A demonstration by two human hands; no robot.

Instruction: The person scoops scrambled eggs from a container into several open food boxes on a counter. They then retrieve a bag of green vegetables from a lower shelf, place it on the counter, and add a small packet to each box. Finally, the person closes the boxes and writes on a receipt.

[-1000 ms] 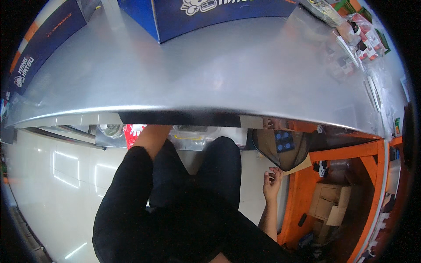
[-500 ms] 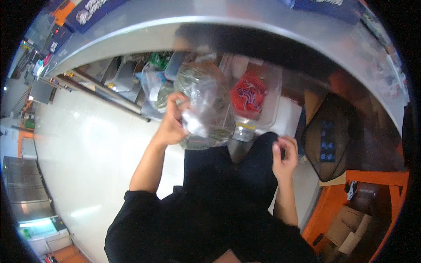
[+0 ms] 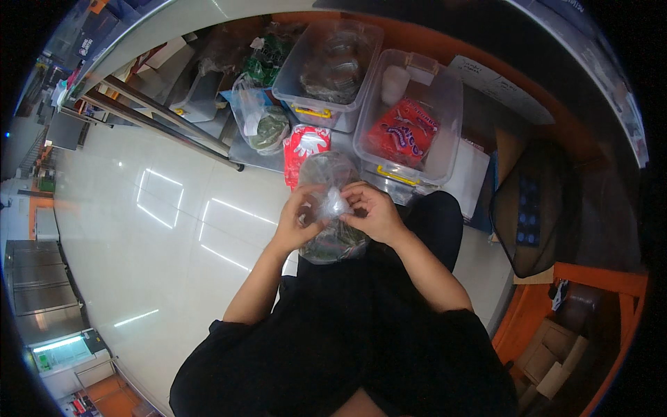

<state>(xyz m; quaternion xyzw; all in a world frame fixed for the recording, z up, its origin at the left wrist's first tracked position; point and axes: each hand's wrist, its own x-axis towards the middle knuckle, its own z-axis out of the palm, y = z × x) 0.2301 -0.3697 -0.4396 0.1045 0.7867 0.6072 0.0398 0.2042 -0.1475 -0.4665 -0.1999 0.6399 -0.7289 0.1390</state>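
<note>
A clear plastic bag (image 3: 332, 244) with dark greenish contents rests at my lap, its top gathered into a bunched, shiny neck. My left hand (image 3: 301, 219) pinches the neck from the left, thumb and fingers curled in. From the right, my right hand (image 3: 375, 213) grips the same bunched plastic with its fingertips. Whether the neck is knotted or only twisted, I cannot tell. Just beyond the bag lies a red packet (image 3: 293, 167) with a white glove shape on it.
Beyond the hands stand a clear bin (image 3: 361, 142) holding red packets and another clear bin (image 3: 281, 87) holding bagged items. To their left sits a plastic bag (image 3: 243, 104) with green contents. A dark mesh-like case (image 3: 514, 229) leans at the right, above an orange frame (image 3: 597, 279).
The bag has come down and nearer to my body. My right hand has moved left from my knee onto its neck, beside my left hand. The bins and red packet are now uncovered.
</note>
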